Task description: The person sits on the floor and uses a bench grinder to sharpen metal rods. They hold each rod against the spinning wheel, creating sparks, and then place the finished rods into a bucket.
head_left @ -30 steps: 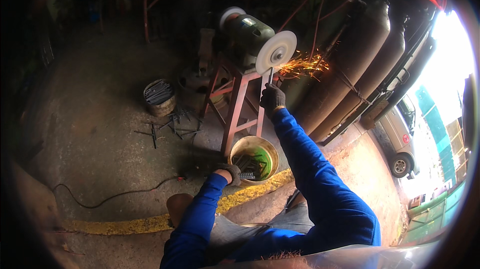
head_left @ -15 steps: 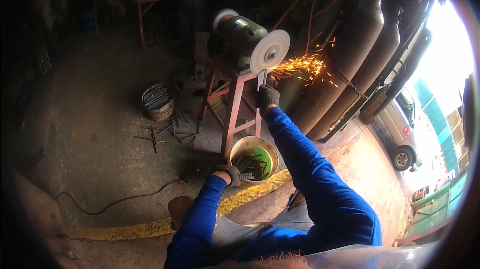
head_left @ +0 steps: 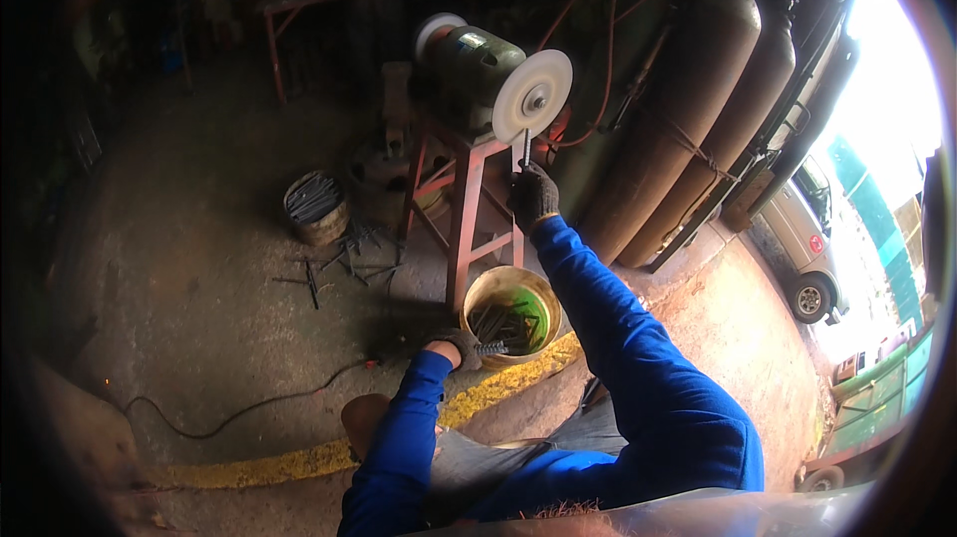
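Well, the metal rod (head_left: pixel 527 147) stood at the grinding wheel's (head_left: pixel 535 88) lower edge, clamped in the gloved right hand (head_left: pixel 534 194), while the left hand (head_left: pixel 460 346) was wrapped round some ribbed metal (head_left: pixel 491 349) at the bucket (head_left: pixel 509 273)

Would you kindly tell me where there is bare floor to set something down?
Bare concrete lies between the power cord and the scattered metal rods, and right of the right sleeve, toward the van. It is crowded around the bench grinder, its stand, both rod buckets and the gas cylinders.
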Demonstrator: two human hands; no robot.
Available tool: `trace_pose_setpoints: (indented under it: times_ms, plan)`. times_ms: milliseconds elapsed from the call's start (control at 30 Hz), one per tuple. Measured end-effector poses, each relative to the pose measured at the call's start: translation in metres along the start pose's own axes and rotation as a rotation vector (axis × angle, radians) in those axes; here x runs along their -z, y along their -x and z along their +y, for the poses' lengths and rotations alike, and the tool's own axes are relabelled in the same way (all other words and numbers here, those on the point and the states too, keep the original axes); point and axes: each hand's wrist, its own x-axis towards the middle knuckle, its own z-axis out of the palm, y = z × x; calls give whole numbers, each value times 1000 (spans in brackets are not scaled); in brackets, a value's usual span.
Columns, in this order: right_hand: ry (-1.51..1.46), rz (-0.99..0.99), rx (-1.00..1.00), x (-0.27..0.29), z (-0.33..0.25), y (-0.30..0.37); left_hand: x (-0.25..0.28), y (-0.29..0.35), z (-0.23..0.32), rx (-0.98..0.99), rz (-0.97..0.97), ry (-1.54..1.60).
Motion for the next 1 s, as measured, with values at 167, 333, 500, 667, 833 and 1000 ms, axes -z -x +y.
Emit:
trace_pose_setpoints:
  times_ms: [167,333,500,667,833,1000]
  plan:
    - [-1126,-20,-703,5,13,-12,-4,-11,-3,-44,12,15]
    - [-1171,-8,-722,2,10,-9,-14,-21,-11,-37,-38,-31]
    - [-649,0,-270,3,3,-6,-26,-30,-17,-38,15,-22]
    - [-1185,63,-845,6,-8,-14,-15,-16,-5,-67,42,-7]
    - [-918,35,-626,-1,5,-11,-12,-13,-2,-45,45,-42]
    - [-637,-28,-349,-9,20,-4,-9,-10,-1,-37,15,-47]
